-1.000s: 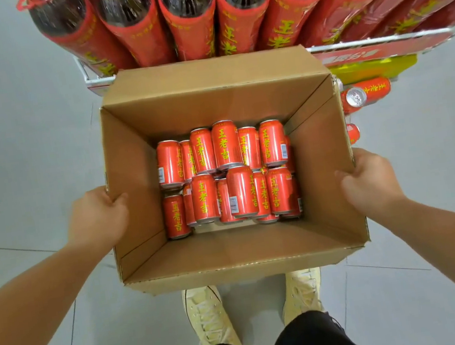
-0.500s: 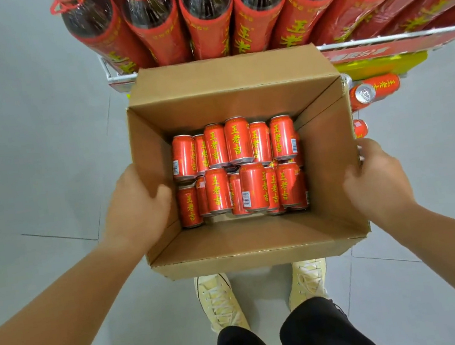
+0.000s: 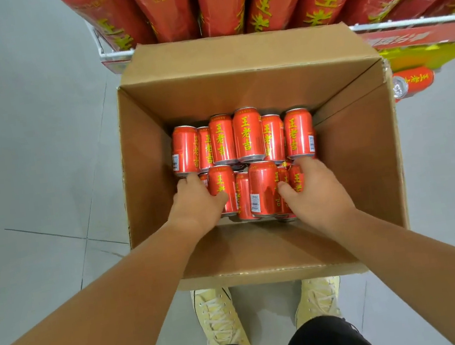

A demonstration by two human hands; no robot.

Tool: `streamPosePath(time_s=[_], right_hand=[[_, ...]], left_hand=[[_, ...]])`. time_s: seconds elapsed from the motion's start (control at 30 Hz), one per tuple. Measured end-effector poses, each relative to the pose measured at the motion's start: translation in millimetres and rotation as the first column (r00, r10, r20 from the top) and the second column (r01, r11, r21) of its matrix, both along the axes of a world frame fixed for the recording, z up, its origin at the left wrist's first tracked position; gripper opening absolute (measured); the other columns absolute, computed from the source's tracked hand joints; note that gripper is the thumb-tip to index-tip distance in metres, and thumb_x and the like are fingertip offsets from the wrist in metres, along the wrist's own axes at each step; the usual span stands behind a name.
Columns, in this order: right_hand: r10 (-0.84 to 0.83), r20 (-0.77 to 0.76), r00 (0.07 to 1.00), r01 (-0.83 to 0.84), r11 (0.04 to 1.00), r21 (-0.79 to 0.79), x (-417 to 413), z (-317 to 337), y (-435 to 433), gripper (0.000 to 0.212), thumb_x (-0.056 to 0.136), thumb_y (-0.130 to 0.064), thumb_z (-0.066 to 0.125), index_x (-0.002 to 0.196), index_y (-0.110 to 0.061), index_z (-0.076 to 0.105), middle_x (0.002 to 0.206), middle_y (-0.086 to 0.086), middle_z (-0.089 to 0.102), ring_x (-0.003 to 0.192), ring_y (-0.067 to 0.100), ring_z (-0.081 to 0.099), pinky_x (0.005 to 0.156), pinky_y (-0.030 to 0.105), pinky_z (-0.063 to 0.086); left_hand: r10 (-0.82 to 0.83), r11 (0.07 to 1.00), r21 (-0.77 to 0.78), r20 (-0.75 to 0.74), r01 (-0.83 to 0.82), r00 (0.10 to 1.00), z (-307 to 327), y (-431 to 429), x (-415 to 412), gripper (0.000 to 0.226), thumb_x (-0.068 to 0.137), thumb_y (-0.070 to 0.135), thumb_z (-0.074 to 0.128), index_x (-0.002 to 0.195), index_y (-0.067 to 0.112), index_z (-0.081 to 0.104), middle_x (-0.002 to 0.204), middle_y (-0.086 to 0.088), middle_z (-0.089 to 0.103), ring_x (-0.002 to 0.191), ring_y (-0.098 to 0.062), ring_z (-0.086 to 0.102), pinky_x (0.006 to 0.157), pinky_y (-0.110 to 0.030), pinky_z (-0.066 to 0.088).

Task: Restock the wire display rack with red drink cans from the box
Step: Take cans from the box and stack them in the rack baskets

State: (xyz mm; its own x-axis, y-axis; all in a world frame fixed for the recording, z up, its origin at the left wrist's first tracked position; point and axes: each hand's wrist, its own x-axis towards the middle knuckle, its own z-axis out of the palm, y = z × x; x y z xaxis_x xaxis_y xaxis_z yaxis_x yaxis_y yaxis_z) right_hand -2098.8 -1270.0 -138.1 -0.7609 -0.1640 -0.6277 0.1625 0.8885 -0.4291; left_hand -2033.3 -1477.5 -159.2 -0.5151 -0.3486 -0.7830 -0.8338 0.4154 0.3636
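An open cardboard box (image 3: pixel 148 166) sits on the floor against the wire display rack (image 3: pixel 407 22). Several red drink cans (image 3: pixel 248 135) with yellow lettering lie on their sides in two rows at its bottom. Both my hands are down inside the box on the near row. My left hand (image 3: pixel 195 204) curls over the near-left can, which it hides, with the thumb against the neighbouring can (image 3: pixel 222 183). My right hand (image 3: pixel 315 190) wraps the near-right can (image 3: pixel 296 177), its thumb pressed beside a middle can (image 3: pixel 263 186).
Large red-labelled bottles (image 3: pixel 225 0) fill the rack shelf above the box. One red can (image 3: pixel 415 79) lies on a lower rack level to the right, under a yellow strip (image 3: pixel 426 55). My pale shoes (image 3: pixel 217 317) stand just behind the box on grey tiled floor.
Both hands left the box's outer side walls and went down inside onto the near row of cans. The view has dropped closer to the box.
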Motion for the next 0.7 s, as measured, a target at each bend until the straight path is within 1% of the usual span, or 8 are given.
streamPosePath(time_s=[0.1,0.23,0.3,0.37,0.47,0.53,0.63,0.7], right_hand=[[-0.119,0.131,0.984,0.128,0.99,-0.061,-1.9,-32.8,-13.2,0.043,0.09,-0.043,0.068,0.125,-0.021,0.056,0.121,-0.001,0.064,0.111,0.019,0.062,0.097,0.039,0.051],[-0.229,0.227,0.947,0.247,0.967,-0.058,-4.4,-66.6,-22.8,0.05,0.082,-0.045,0.076,0.122,-0.023,0.056,0.11,-0.006,0.062,0.102,0.015,0.061,0.092,0.033,0.048],[-0.248,0.243,0.938,0.27,0.961,-0.063,-4.6,-75.8,-26.1,0.045,0.08,-0.044,0.079,0.114,-0.026,0.055,0.103,-0.007,0.06,0.095,0.014,0.059,0.087,0.03,0.046],[-0.256,0.23,0.939,0.274,0.96,-0.052,-5.4,-79.8,-27.5,0.038,0.078,-0.043,0.08,0.105,-0.027,0.058,0.098,-0.007,0.061,0.09,0.013,0.059,0.083,0.028,0.045],[-0.262,0.226,0.938,0.283,0.957,-0.064,-7.4,-78.9,-27.5,0.022,0.077,-0.039,0.081,0.082,-0.029,0.062,0.088,-0.007,0.063,0.082,0.012,0.06,0.077,0.026,0.045],[-0.275,0.232,0.933,0.299,0.951,-0.074,-7.2,-77.5,-27.6,0.021,0.076,-0.037,0.082,0.086,-0.028,0.065,0.087,-0.008,0.064,0.079,0.01,0.061,0.074,0.023,0.044],[-0.287,0.2,0.937,0.309,0.947,-0.087,-5.7,-72.2,-29.6,0.037,0.072,-0.037,0.083,0.101,-0.021,0.069,0.093,-0.006,0.068,0.087,0.013,0.066,0.077,0.026,0.049],[-0.277,0.19,0.942,0.297,0.951,-0.086,-6.7,-65.4,-28.2,0.043,0.07,-0.037,0.084,0.104,-0.018,0.066,0.096,-0.004,0.069,0.088,0.014,0.066,0.079,0.029,0.051]], left_hand=[[0.096,0.992,0.084,0.008,-0.097,0.995,-36.0,7.0,-10.2,0.069,0.088,0.039,0.074,0.144,0.02,0.039,0.139,-0.006,0.054,0.126,-0.027,0.057,0.105,-0.051,0.048],[0.124,0.988,0.09,0.058,-0.129,0.991,-70.0,7.4,-12.7,0.073,0.085,0.041,0.077,0.143,0.018,0.04,0.14,-0.006,0.056,0.127,-0.027,0.058,0.104,-0.046,0.048],[0.14,0.986,0.084,0.078,-0.147,0.987,-80.5,5.7,-11.0,0.079,0.079,0.044,0.082,0.142,0.018,0.044,0.138,-0.006,0.058,0.125,-0.026,0.059,0.103,-0.044,0.05],[0.148,0.986,0.064,0.093,-0.154,0.985,-86.2,5.6,-10.0,0.081,0.073,0.049,0.085,0.14,0.02,0.05,0.135,-0.007,0.059,0.122,-0.024,0.06,0.106,-0.045,0.048],[0.189,0.98,0.057,0.06,-0.192,0.98,-83.4,9.4,-11.2,0.073,0.074,0.045,0.086,0.135,0.018,0.057,0.131,-0.005,0.063,0.118,-0.023,0.062,0.105,-0.045,0.05],[0.205,0.976,0.066,0.048,-0.208,0.978,-77.5,11.2,-10.8,0.062,0.078,0.039,0.085,0.131,0.015,0.062,0.125,-0.003,0.068,0.114,-0.021,0.065,0.103,-0.04,0.051],[0.172,0.981,0.085,0.024,-0.173,0.985,-63.7,9.5,-8.1,0.051,0.08,0.035,0.084,0.123,0.015,0.066,0.118,-0.004,0.07,0.106,-0.02,0.066,0.096,-0.033,0.05],[0.155,0.983,0.101,-0.003,-0.154,0.988,-52.4,6.1,-6.3,0.047,0.08,0.034,0.084,0.121,0.017,0.068,0.113,-0.002,0.071,0.1,-0.018,0.066,0.093,-0.032,0.051]])
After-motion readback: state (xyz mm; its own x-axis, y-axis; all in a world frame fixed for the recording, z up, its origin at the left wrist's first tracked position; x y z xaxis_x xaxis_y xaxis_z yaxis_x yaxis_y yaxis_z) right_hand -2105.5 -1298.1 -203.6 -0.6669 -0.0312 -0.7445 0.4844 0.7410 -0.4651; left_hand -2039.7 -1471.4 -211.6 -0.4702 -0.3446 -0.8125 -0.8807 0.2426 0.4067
